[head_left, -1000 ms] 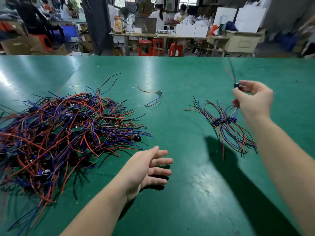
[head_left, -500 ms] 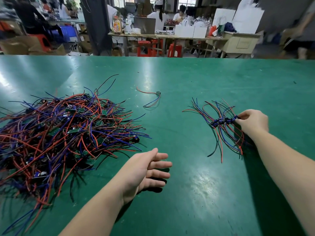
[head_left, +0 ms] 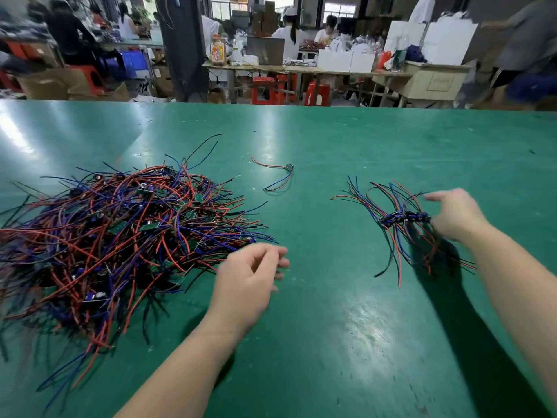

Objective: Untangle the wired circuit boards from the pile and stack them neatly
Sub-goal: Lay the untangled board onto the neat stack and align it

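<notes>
Stack (head_left: pixel 404 218) no longer pinched — right grip (head_left: pixel 455 217) spread, empty; left grip (head_left: pixel 250 279) palm-down, slack, empty, beside the pile (head_left: pixel 120 230).

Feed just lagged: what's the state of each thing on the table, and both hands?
Tangled pile: knotted heap, left side.
Sorted stack: boards in a row, wires fanned, on the table.
Single wired board: lying alone, apart from both.
Left hand: empty, fingers loosely curled, by the pile's edge.
Right hand: blurred, fingers spread at the stack.
</notes>
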Demonstrator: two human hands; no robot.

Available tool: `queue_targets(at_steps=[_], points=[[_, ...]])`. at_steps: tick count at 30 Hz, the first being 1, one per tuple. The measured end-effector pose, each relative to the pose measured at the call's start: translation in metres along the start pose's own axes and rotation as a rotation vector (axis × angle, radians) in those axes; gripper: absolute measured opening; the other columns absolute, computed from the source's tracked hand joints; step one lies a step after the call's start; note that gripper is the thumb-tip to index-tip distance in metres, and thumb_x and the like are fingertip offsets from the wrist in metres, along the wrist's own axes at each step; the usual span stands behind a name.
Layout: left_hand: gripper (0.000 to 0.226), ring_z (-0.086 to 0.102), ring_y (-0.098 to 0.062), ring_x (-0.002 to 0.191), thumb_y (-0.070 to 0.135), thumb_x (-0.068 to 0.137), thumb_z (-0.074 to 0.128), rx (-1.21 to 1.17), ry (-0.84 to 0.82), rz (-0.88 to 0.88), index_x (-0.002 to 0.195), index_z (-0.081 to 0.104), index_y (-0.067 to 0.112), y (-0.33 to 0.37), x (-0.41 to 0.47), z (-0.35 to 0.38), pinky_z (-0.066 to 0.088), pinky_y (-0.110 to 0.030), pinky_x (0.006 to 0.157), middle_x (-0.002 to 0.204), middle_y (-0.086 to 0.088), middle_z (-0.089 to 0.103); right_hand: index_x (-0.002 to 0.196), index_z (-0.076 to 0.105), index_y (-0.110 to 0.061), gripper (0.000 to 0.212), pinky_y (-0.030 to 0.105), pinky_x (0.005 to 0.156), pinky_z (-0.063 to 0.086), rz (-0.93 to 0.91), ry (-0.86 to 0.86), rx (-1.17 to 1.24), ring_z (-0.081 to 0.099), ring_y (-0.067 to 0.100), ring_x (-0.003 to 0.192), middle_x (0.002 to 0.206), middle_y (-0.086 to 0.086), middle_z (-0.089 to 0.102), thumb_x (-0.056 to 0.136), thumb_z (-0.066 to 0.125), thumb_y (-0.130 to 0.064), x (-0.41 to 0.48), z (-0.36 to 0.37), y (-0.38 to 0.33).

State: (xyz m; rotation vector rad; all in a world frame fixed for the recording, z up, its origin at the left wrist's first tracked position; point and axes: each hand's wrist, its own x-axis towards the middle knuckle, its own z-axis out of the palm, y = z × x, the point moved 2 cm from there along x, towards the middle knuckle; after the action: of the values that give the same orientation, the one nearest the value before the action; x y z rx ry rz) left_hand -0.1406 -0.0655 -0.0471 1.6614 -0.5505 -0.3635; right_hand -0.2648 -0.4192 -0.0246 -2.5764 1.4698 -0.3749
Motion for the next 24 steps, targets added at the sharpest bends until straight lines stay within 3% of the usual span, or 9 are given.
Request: queue_targets(at_steps=[2, 4, 8, 10, 12, 16, 19, 22, 24], points=[[0.017, 0.065, -0.011, 0.079, 0.014, 0.09, 0.056, 0.356, 0.242, 0.463, 0.092, 0.072, 0.015, 0.011, 0.003, -0.021, 0.051, -0.025, 0.075, 0.086, 0.004, 0.072, 0.128, 0.059, -0.017, 0.051, 0.037, 0.089, 0.045, -0.047, 0.152, 0.133, 0.054, 0.036, 0.104, 0.135, 0.021, 0.045, 0.081, 0.055, 0.003, -0.011, -0.012, -0.014], [0.021, 0.062, -0.02, 0.091, 0.016, 0.084, 0.056, 0.667, 0.451, 0.658, 0.097, 0.072, 0.013, 0.015, 0.007, -0.044, 0.046, -0.033, 0.084, 0.093, 0.001, 0.07, 0.125, 0.061, -0.017, 0.046, 0.031, 0.086, 0.041, -0.093, 0.207, 0.263, 0.054, 0.029, 0.093, 0.128, 0.018, 0.05, 0.082, 0.056, -0.002, -0.029, -0.018, -0.035], [0.023, 0.053, -0.027, 0.104, 0.019, 0.08, 0.063, 0.964, 0.638, 0.449, 0.101, 0.07, 0.019, 0.011, 0.016, -0.073, 0.034, -0.039, 0.089, 0.105, -0.001, 0.066, 0.098, 0.071, -0.019, 0.028, 0.019, 0.067, 0.044, -0.23, 0.176, 0.547, 0.056, 0.013, 0.065, 0.088, 0.003, 0.069, 0.08, 0.058, -0.002, -0.087, -0.008, -0.094], [0.027, 0.051, -0.027, 0.107, 0.018, 0.077, 0.067, 1.016, 0.621, 0.34, 0.104, 0.07, 0.02, 0.006, 0.018, -0.075, 0.033, -0.041, 0.092, 0.11, -0.001, 0.065, 0.08, 0.072, -0.02, 0.025, 0.006, 0.053, 0.036, -0.318, 0.153, 0.622, 0.052, 0.001, 0.052, 0.065, -0.005, 0.064, 0.078, 0.059, 0.001, -0.117, 0.006, -0.123], [0.031, 0.052, -0.029, 0.108, 0.016, 0.078, 0.068, 1.049, 0.615, 0.265, 0.109, 0.069, 0.019, 0.003, 0.019, -0.079, 0.035, -0.042, 0.092, 0.114, -0.002, 0.065, 0.071, 0.069, -0.021, 0.027, 0.006, 0.051, 0.036, -0.371, 0.086, 0.665, 0.051, -0.002, 0.049, 0.055, -0.011, 0.057, 0.076, 0.059, 0.004, -0.14, 0.023, -0.14], [0.033, 0.063, -0.028, 0.096, 0.0, 0.084, 0.061, 0.844, 0.555, 0.358, 0.114, 0.067, 0.009, 0.006, 0.021, -0.083, 0.049, -0.036, 0.085, 0.107, -0.009, 0.069, 0.073, 0.07, -0.018, 0.026, 0.003, 0.057, 0.037, -0.427, -0.017, 0.671, 0.055, -0.004, 0.058, 0.066, -0.017, 0.06, 0.079, 0.059, 0.005, -0.157, 0.045, -0.149], [0.03, 0.066, -0.026, 0.093, -0.004, 0.084, 0.061, 0.783, 0.531, 0.47, 0.112, 0.068, 0.003, 0.014, 0.018, -0.079, 0.046, -0.025, 0.086, 0.103, -0.012, 0.071, 0.075, 0.071, -0.017, 0.025, 0.003, 0.063, 0.039, -0.446, -0.01, 0.686, 0.059, -0.001, 0.067, 0.072, -0.015, 0.065, 0.079, 0.06, 0.006, -0.161, 0.047, -0.144], [0.025, 0.061, -0.027, 0.096, 0.013, 0.085, 0.063, 0.818, 0.575, 0.391, 0.11, 0.069, 0.009, 0.016, 0.015, -0.082, 0.047, -0.032, 0.084, 0.101, -0.006, 0.071, 0.075, 0.072, -0.017, 0.025, 0.005, 0.061, 0.04, -0.432, -0.042, 0.704, 0.059, 0.001, 0.069, 0.07, -0.014, 0.065, 0.079, 0.06, 0.005, -0.164, 0.049, -0.141], [0.026, 0.063, -0.023, 0.082, 0.04, 0.088, 0.058, 0.745, 0.662, 0.27, 0.098, 0.072, 0.02, 0.021, 0.014, -0.095, 0.049, -0.029, 0.068, 0.086, 0.003, 0.071, 0.074, 0.072, -0.019, 0.027, 0.008, 0.059, 0.041, -0.422, -0.064, 0.724, 0.06, 0.003, 0.066, 0.068, -0.012, 0.066, 0.079, 0.06, 0.005, -0.164, 0.051, -0.14]])
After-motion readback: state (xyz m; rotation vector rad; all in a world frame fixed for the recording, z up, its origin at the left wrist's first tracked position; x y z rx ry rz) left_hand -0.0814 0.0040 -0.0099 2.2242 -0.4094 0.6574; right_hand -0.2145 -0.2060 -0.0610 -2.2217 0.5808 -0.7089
